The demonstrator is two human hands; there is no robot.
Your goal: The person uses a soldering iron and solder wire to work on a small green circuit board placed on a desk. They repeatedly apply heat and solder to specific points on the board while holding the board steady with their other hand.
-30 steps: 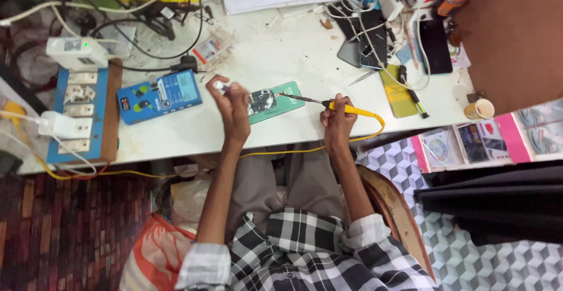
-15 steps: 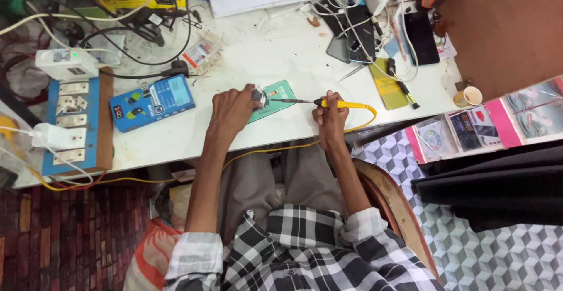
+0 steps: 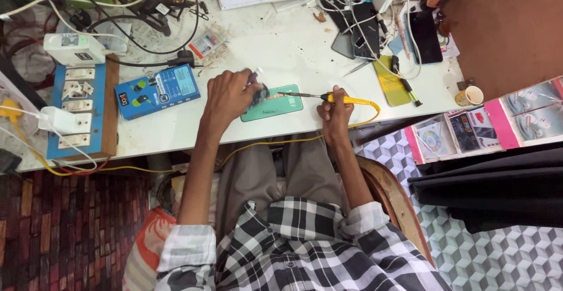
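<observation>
The right hand (image 3: 334,112) is closed around the yellow handle of a soldering iron (image 3: 328,97), its thin dark tip reaching left toward a small dark part (image 3: 260,92) that the left hand (image 3: 230,94) pinches between its fingers; that part is held just above the left end of a green phone-shaped slab (image 3: 274,103) lying flat on the white table (image 3: 287,45), near its front edge; what the part is I cannot tell, since it is small and a little blurred. The iron's yellow cord (image 3: 293,140) loops off the table's edge and runs under it to the left.

To do this well, I judge the wrist of the right hand should rest on the table so the tip comes in steady and touches only the joint; the left hand should keep its fingers clear of the hot tip and hold the part still.

Left of the hands lies a blue meter box (image 3: 157,90); further left, a blue board of switches and sockets (image 3: 79,112) with a white charger (image 3: 73,48) above it; to the right, a yellow phone case (image 3: 392,80), a black phone (image 3: 425,36) amid tangled cables, and a small paper cup (image 3: 469,96) at the table's corner.
</observation>
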